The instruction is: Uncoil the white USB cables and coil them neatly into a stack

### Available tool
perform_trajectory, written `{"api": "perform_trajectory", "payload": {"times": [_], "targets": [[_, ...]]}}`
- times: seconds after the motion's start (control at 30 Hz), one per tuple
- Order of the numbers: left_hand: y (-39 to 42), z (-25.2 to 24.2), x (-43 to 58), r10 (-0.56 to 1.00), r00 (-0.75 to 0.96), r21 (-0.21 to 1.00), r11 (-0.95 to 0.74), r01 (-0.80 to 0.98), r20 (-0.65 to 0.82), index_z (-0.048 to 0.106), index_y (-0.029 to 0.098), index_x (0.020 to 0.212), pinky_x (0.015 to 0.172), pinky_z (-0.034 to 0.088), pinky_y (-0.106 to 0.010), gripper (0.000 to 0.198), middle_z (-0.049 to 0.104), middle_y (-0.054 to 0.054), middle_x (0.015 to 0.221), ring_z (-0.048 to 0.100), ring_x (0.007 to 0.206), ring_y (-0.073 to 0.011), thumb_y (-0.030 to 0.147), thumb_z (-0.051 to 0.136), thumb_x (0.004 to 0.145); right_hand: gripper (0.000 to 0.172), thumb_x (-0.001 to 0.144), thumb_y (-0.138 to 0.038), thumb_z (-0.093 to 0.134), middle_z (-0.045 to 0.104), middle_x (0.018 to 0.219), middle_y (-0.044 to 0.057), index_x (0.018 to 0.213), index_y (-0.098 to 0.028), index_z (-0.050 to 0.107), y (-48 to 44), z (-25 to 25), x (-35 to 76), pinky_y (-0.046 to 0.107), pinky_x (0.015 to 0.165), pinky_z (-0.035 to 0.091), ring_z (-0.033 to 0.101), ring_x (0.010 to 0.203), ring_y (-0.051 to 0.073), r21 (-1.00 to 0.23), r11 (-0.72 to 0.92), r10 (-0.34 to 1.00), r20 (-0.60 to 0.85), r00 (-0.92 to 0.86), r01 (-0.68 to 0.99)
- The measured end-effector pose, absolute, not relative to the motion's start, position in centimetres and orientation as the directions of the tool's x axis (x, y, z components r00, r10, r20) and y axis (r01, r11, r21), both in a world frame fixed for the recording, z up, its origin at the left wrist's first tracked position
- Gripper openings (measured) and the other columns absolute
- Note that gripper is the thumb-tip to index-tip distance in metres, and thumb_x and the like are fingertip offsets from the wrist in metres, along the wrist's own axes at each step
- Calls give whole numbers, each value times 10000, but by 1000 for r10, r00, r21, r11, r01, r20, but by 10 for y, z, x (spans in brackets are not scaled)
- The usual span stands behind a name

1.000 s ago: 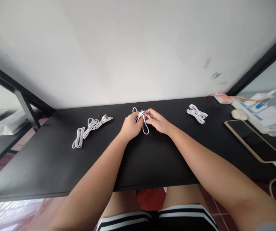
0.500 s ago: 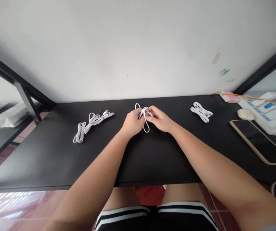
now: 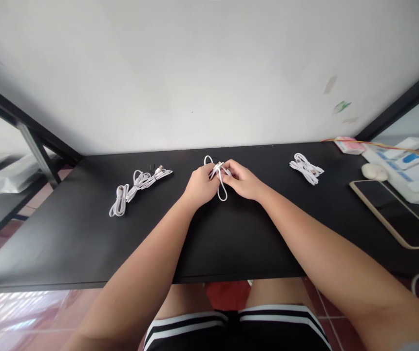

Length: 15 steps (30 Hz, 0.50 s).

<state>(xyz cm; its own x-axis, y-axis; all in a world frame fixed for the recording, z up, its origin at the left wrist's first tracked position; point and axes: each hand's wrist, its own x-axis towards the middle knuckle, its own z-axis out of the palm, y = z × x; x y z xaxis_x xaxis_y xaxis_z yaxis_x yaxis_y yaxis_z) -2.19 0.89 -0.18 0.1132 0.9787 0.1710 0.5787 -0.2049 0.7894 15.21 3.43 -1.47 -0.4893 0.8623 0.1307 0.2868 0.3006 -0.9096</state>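
Observation:
Both my hands meet at the far middle of the black table [image 3: 85, 243] around a coiled white cable [image 3: 221, 187]. My left hand [image 3: 201, 185] is closed on the bundle's left side. My right hand [image 3: 241, 180] pinches the cable's end at the middle of the coil. A loop hangs down between the hands and another sticks up behind them. The fingertips are partly hidden by the cable.
A loose white cable [image 3: 136, 187] lies to the left and a bundled white cable [image 3: 306, 169] to the right. At the far right sit a tablet [image 3: 395, 212], a white mouse [image 3: 373, 170], boxes and a power strip. A white wall closes the back.
The hands stay together on the cable with only small finger shifts. The view has tilted slightly, so everything sits a little higher and to the right.

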Motion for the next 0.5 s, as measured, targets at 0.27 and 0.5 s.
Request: {"api": "perform_trajectory", "payload": {"times": [0.27,0.5], "targets": [[10,-2,-21,979,110,778,-204,594,173,550,186,716,573,335,-270,194,563,22,657,475,621,-126,319,533,855,314,915,-524,575,597,812,-16,996,-221,579,34,-15,152,272,649,373,488,688,132,-902,312,867,141,-479,299],[9,-3,-22,976,120,772,-215,598,179,539,183,713,581,336,-267,192,555,23,656,475,623,-124,310,519,856,333,914,-542,575,586,803,-19,997,-220,588,35,-15,152,272,635,365,468,674,128,-890,327,868,149,-474,319]]}}
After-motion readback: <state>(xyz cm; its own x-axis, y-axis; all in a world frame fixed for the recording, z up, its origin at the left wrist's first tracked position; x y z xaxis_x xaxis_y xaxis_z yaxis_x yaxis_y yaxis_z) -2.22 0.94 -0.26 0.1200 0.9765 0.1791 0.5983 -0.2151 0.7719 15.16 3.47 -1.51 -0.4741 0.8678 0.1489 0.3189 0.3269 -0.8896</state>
